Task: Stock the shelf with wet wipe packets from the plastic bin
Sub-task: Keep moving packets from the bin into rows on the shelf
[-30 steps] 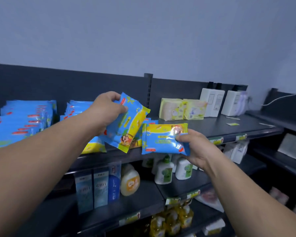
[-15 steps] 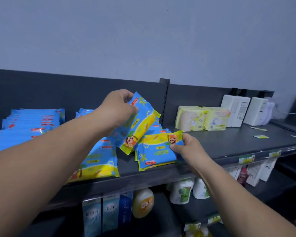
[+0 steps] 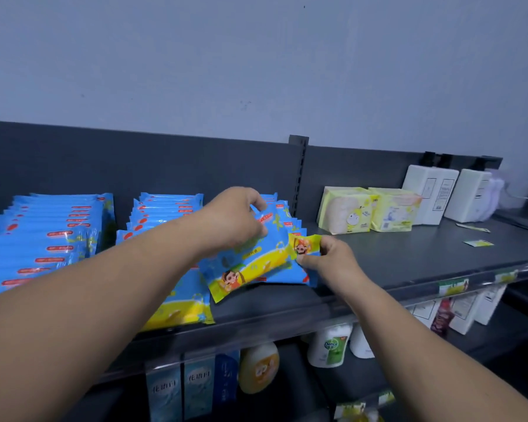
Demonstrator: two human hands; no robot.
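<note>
Left hand [image 3: 235,217]: grip closed on a wet wipe packet [image 3: 247,269], tilted above the shelf [image 3: 409,269] front. Right hand [image 3: 326,257]: grip pinching a second packet [image 3: 305,243], seemingly tucked behind. Likely risk: slick film slipping, packets sliding off the lip. Dark metal shelf; yellow packs [image 3: 369,208] right; grey wall [image 3: 256,71].

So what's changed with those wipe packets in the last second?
The left hand and right hand brought their packets forward and down onto the top shelf; the left packet now overlaps the right packet. Neither grip let go. The stacked blue rows and yellow packs stayed put.
</note>
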